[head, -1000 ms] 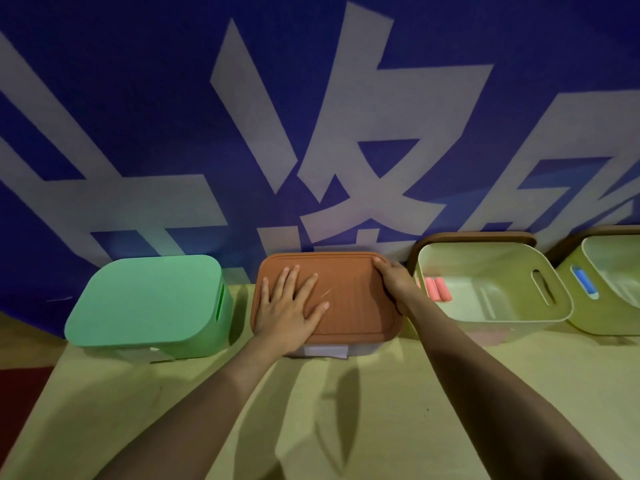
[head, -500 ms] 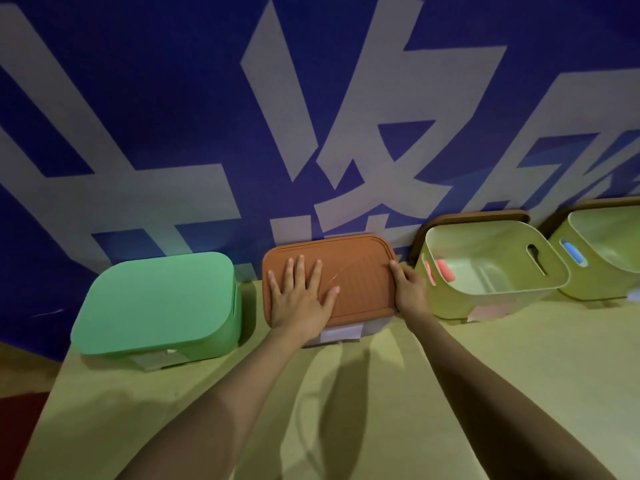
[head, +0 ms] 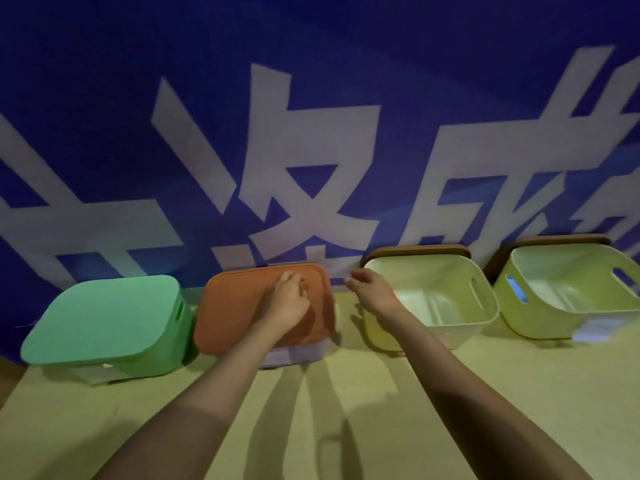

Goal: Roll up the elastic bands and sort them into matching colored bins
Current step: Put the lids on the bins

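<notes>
Step in hand, as judged: fitting the orange lid (head: 242,299) onto its bin, second from the left on the desk (head: 346,410).

The left grip (head: 287,299) lay on top of the lid towards its right rear, fingers loosely bent and holding nothing. The right grip (head: 372,287) hovered clear of the lid's right edge, in front of the near open bin (head: 450,296), with fingers relaxed and empty.

Recommendation: press flat along each edge in turn, not in the middle. The lid overhung the pale bin body (head: 301,353) at the front, so confirm it is flush all round before release. Steady the bin from the side so it does not slide towards the banner (head: 311,133).

Elastic bands: no loose band was seen on the desk. A small pink spot (head: 394,291) showed inside the near open bin just beyond the right wrist, too blurred to confirm as a rolled band. A blue patch (head: 516,289) showed at the handle slot of the far open bin (head: 571,271); its nature could not be told.

The green bin (head: 104,317) stood lidded. Brown lids (head: 415,251) stood behind the open bins.
</notes>
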`<state>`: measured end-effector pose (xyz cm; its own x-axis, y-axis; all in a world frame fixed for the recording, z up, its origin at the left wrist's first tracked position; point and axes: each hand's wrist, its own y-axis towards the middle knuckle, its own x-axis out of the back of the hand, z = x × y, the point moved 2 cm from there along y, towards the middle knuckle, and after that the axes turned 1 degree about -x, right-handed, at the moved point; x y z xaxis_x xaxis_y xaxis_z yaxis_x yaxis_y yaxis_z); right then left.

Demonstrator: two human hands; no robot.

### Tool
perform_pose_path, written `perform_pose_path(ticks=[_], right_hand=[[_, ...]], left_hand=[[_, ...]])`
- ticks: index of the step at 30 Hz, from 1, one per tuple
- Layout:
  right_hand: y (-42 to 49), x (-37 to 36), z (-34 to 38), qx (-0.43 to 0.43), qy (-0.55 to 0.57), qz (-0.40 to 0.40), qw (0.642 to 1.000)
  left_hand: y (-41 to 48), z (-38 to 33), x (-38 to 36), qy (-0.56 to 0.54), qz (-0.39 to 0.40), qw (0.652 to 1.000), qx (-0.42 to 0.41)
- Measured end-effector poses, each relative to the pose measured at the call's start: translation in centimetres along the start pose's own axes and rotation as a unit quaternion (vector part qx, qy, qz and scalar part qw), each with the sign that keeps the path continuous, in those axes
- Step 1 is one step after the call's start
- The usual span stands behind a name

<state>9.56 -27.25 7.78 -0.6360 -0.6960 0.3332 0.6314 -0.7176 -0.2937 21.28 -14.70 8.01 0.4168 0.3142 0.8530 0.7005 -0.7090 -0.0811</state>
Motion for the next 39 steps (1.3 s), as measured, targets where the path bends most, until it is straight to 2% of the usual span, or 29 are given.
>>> perform_pose_path(ticks=[2,5,8,13,18,25,29,33,35,39], right_hand=[[0.2,5.2,0.7,0.024,0.001,-0.009,1.0],[1.2,13.3,0.0,0.032,-0.021,-0.056,0.998],[3.3,19.7,-1.8,0.01,-0.04,-0.093,0.995],[6.3,25.0,-4.8,-0.036,-0.041,-0.074,0.996],[8.7,25.7,-7.0,-0.099,-0.016,0.003,0.995],[10.3,24.1,-7.9,-0.1,0.096,0.071,0.988],[11.0,23.6,-8.4,-0.097,0.119,0.045,0.987],[10.8,23.3,-7.8,-0.092,0.134,0.051,0.985],[10.7,23.4,-7.2,-0.08,0.136,0.043,0.987],[10.2,23.7,-5.8,-0.07,0.13,0.001,0.989]], left_hand=[[0.9,-4.5,-0.9,-0.081,-0.029,0.996,-0.008],[2.5,-10.8,-2.4,-0.162,-0.018,0.986,0.024],[4.0,-14.4,-4.4,-0.208,0.006,0.972,0.109],[4.9,-15.8,-6.5,-0.29,-0.031,0.926,0.241],[6.9,-12.8,-9.4,-0.374,-0.029,0.875,0.305],[8.8,-11.1,-10.8,-0.44,0.008,0.835,0.329],[8.3,-11.7,-10.6,-0.452,0.039,0.831,0.323],[10.5,-5.6,-14.4,-0.414,0.016,0.845,0.338],[9.8,-6.7,-13.0,-0.427,-0.004,0.84,0.335],[6.9,-12.5,-8.8,-0.453,0.011,0.837,0.306]])
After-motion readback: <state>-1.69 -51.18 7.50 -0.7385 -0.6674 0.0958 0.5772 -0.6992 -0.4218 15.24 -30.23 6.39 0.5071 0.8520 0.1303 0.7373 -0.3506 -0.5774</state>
